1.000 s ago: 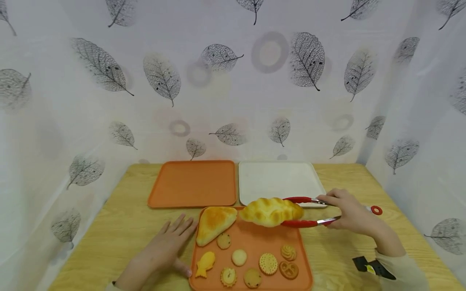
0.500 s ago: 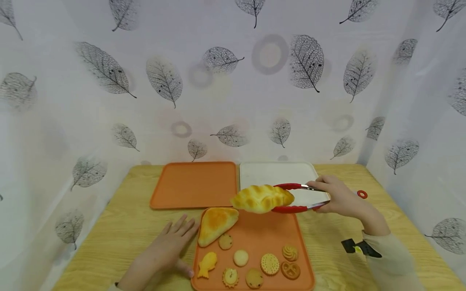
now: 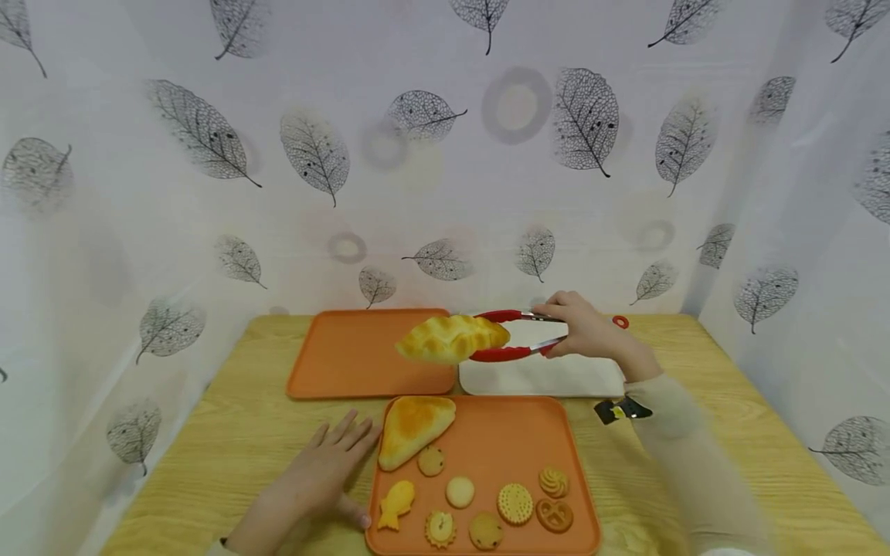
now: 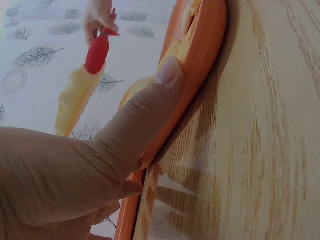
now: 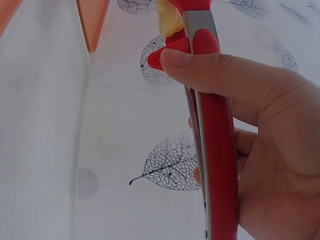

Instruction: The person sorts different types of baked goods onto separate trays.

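My right hand (image 3: 584, 328) grips red-and-silver tongs (image 5: 219, 150), thumb on one arm and fingers round the other. Between the red tips of the tongs hangs a long golden bread loaf (image 3: 452, 338), raised in front of the far orange tray (image 3: 368, 371) and the left end of the white tray (image 3: 542, 377). My left hand (image 3: 316, 471) lies with spread fingers at the left edge of the near orange tray (image 3: 501, 432); in the left wrist view its thumb touches that tray's rim. A triangular bread (image 3: 416, 431) lies in the near tray's upper left corner.
Several small biscuits lie in the near tray, among them a fish-shaped one (image 3: 396, 504), a round dotted one (image 3: 515, 504) and a pretzel (image 3: 554, 515). Wooden table (image 3: 229, 432) surrounds the trays. A leaf-patterned curtain (image 3: 473, 193) hangs behind and at both sides.
My right hand has carried the bread loaf in the tongs up, away and to the left, from over the near tray toward the far trays. The left hand has stayed at the tray edge.
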`<state>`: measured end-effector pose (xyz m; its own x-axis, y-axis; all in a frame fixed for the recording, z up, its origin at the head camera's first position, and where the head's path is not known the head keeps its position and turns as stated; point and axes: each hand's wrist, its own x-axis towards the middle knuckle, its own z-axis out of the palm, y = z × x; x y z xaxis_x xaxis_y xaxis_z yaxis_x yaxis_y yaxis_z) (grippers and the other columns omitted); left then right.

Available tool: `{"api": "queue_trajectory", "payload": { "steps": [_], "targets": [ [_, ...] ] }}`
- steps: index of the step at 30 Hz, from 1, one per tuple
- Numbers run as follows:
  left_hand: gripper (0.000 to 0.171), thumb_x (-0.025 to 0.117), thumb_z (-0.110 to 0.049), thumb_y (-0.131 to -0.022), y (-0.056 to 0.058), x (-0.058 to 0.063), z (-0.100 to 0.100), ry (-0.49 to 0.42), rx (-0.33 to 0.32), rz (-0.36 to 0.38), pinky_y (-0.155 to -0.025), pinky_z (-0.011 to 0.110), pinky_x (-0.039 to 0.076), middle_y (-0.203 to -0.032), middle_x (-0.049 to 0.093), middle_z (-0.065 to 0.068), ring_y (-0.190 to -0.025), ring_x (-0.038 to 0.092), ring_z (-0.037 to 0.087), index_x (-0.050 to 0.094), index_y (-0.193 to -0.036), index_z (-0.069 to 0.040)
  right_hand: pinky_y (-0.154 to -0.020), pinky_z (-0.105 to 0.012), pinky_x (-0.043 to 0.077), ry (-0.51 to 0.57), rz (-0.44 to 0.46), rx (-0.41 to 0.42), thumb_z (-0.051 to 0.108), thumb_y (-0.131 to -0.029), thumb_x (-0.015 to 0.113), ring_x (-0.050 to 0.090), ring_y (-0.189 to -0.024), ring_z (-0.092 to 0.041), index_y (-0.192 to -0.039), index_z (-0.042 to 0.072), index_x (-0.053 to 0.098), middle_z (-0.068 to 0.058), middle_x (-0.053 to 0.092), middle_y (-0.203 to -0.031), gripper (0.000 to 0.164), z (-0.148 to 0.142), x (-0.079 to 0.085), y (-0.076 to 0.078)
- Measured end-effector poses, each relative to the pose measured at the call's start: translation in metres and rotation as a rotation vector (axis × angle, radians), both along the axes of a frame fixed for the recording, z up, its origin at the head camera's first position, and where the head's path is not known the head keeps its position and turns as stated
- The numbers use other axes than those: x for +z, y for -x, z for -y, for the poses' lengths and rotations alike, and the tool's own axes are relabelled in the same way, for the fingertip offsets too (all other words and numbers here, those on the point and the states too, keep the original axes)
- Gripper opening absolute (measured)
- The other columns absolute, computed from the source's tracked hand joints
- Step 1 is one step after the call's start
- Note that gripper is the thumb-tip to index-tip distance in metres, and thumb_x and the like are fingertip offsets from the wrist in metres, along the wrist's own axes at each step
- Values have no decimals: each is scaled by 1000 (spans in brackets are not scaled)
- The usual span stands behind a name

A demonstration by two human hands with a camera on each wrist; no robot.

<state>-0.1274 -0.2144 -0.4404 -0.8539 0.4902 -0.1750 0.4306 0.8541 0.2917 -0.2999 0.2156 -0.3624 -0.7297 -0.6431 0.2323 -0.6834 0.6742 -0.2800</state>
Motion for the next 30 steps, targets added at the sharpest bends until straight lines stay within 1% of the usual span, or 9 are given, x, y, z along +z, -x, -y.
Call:
{"api": "queue_trajectory", "payload": {
  "steps": [7,10,14,17,23,30],
  "targets": [
    [130,65,-81,-53,2,-2,1,10,5,9,-115,69,16,-160,25,18,-150,12,43,29,-153,-7,-86,-45,41,-38,114,-34,22,-72,86,45,-108,-33,-135,3,56,-17,55,-116,73,33,-4,35],
    [130,65,-81,-53,3,-4,1,7,3,10,-114,69,17,-160,25,19,-150,13,44,29,-153,-7,-88,-47,42,-57,140,-42,22,-73,86,46,-109,-33,-137,4,55,-18,55,-118,73,46,-9,50],
    [130,66,-80,-53,3,-5,1,-9,2,14,-114,70,17,-160,25,19,-149,13,44,29,-153,-6,-91,-49,43,-92,166,-66,25,-73,85,47,-111,-33,-138,8,55,-17,55,-120,74,63,-21,67],
    [130,65,-81,-53,3,-5,2,-19,6,20,-114,69,16,-160,25,19,-149,12,44,28,-153,-7,-93,-48,42,-125,178,-89,26,-73,85,46,-112,-33,-139,10,55,-16,56,-121,74,76,-30,77],
    [131,64,-82,-52,4,-7,3,-14,17,29,-115,69,15,-161,24,18,-150,12,44,27,-154,-9,-92,-49,43,-185,169,-109,28,-73,85,46,-113,-34,-138,12,56,-16,56,-121,73,100,-44,91],
    [129,66,-79,-53,3,-4,2,-31,15,52,-114,69,15,-161,24,18,-150,11,44,27,-154,-9,-98,-53,41,-249,222,-181,31,-76,82,43,-121,-36,-141,15,52,-18,50,-130,74,116,-54,101]
  ]
}}
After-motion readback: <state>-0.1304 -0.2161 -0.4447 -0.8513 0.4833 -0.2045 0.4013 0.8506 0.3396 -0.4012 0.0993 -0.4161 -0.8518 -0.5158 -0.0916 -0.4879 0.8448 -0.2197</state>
